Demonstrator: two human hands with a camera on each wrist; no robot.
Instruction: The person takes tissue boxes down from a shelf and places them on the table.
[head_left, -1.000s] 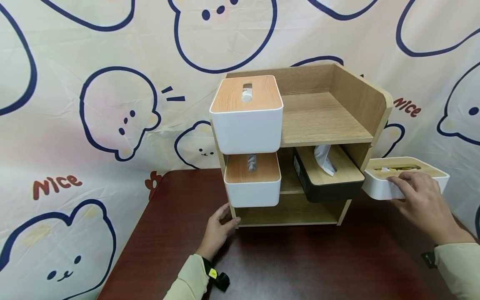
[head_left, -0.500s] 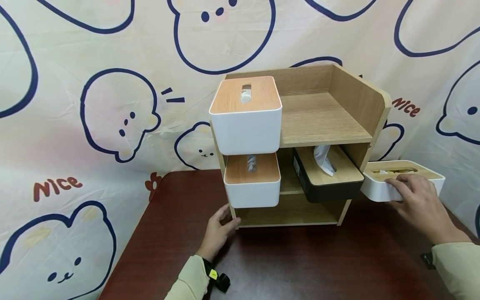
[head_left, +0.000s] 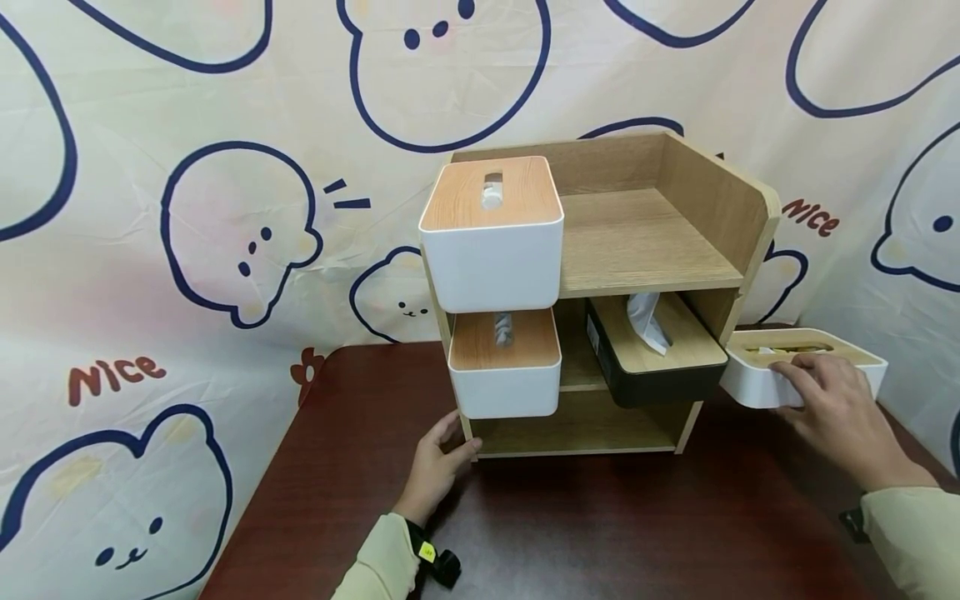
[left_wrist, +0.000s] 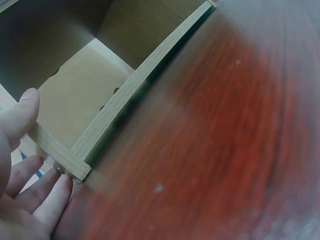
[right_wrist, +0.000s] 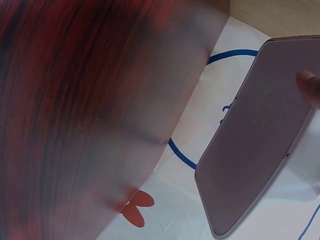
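The left hand [head_left: 431, 467] pinches the near left edge of the wood-grain shelf unit [head_left: 645, 237]; the right hand [head_left: 847, 417], fingers curled, grips a smooth, white, round-cornered tissue box [head_left: 759, 383] with a wood-grain lid [head_left: 795, 336].

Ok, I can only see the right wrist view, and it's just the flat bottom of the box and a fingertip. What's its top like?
Observer: The box in the right hand has a wood-coloured top with a long slot in it.
Operator: Cool! What's the left hand doing?
Observer: It's gripping the shelf near its lower left corner.
Operator: Are there more boxes?
Observer: Yes, three on the shelf: an upper white one and a lower white one on the left, and a black one on the right.
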